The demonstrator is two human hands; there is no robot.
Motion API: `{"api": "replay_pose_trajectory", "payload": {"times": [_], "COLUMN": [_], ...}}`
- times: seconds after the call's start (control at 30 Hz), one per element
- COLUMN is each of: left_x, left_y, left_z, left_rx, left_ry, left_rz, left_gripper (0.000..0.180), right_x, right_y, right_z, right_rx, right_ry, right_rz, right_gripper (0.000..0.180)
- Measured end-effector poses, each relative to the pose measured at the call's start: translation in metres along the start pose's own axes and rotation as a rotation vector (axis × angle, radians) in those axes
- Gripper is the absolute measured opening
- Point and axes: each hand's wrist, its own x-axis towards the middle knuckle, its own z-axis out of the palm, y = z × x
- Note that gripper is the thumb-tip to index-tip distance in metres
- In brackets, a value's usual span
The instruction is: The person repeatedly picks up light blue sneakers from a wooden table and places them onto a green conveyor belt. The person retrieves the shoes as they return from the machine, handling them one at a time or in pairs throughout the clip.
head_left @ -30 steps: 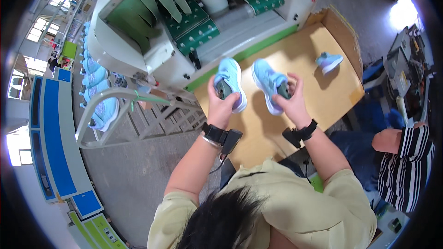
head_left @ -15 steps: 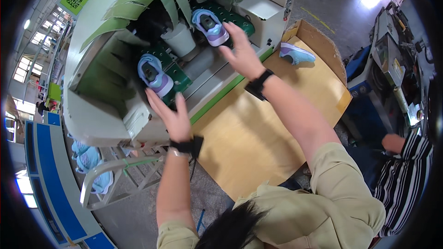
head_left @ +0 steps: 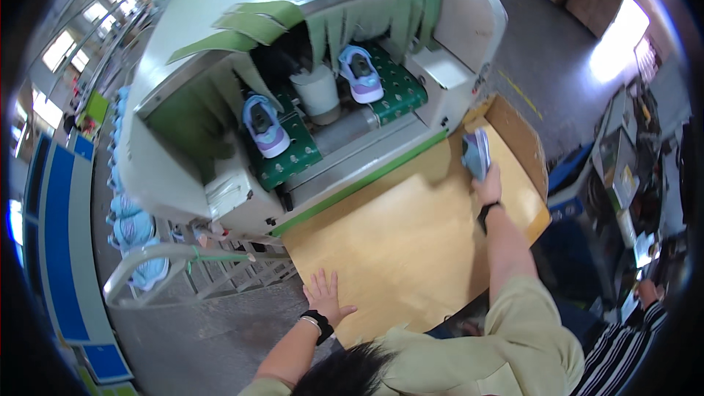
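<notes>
My right hand [head_left: 488, 185] grips a blue and purple sneaker [head_left: 477, 152] over the right part of the tan board, by its cardboard side. My left hand [head_left: 326, 301] is spread open with nothing in it, at the board's near left edge; whether it touches the board I cannot tell. Two more light blue and purple sneakers stand inside the machine's opening on green plates: one sneaker [head_left: 265, 126] on the left plate [head_left: 290, 155], the other sneaker [head_left: 361, 75] on the right plate [head_left: 402, 95]. Neither hand is near those two.
The white machine [head_left: 176, 51] has hanging green strips [head_left: 253, 26] and a pale cylinder [head_left: 317, 94] between its plates. The tan board [head_left: 381, 235] lies before it. A metal rack [head_left: 158, 253] with light blue shoes [head_left: 133, 229] stands left. A person's striped sleeve [head_left: 616, 356] shows at lower right.
Both hands have left the machine's opening. My left hand has drawn back to the board's near edge. My right hand has moved right and taken hold of the sneaker lying there.
</notes>
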Motion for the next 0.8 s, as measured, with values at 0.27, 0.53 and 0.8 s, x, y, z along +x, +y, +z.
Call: {"api": "replay_pose_trajectory", "payload": {"times": [0.27, 0.53, 0.8], "left_x": [-0.007, 0.003, 0.0], "left_y": [-0.009, -0.011, -0.01], "left_z": [0.012, 0.027, 0.023], "left_rx": [0.023, 0.073, -0.047], "left_ry": [0.088, 0.119, 0.094], "left_rz": [-0.001, -0.039, -0.059], "left_gripper": [0.123, 0.129, 0.129], "right_x": [-0.182, -0.22, -0.337], "right_y": [-0.074, -0.125, -0.164], "right_z": [-0.056, -0.094, -0.019], "right_rx": [0.208, 0.65, 0.367], "right_ry": [-0.469, -0.603, -0.541], "right_rz": [0.037, 0.036, -0.253], "right_gripper": [0.058, 0.055, 0.103]}}
